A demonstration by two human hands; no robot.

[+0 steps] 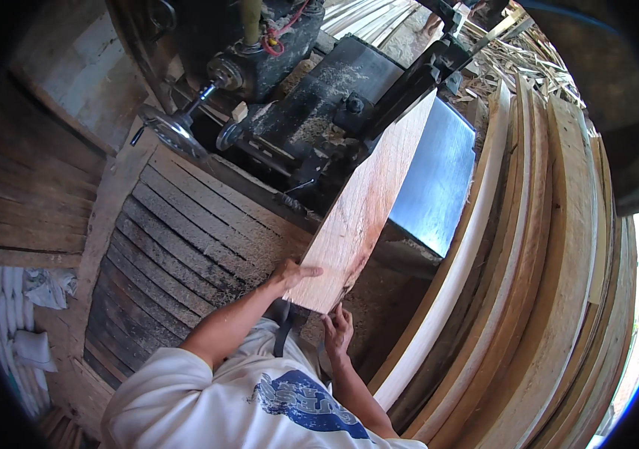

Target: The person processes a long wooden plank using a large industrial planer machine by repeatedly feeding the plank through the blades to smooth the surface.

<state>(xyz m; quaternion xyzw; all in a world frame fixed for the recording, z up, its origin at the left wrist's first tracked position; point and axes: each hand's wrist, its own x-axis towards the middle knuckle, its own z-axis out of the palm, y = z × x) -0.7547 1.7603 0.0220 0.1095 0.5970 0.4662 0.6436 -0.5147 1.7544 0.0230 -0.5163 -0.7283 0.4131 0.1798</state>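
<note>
A wide wooden board [368,198] with a pale and reddish grain slants away from me across the metal table [439,168] of a dark woodworking machine. My left hand [295,275] grips the board's near left edge, thumb lying on top and the other fingers out of sight beneath. At the near right corner, my right hand [338,331] is bent with its fingertips at the board's end, closed on its edge. The board's far end lies alongside the black guide [409,93] of the machine.
A chrome handwheel [173,129] juts from the machine at left. Sawdust covers the slatted wooden platform [177,232] below it. Long planks [514,247] stand side by side along the right. Offcuts [536,60] are heaped at the far right, and white sacks [16,329] lie at left.
</note>
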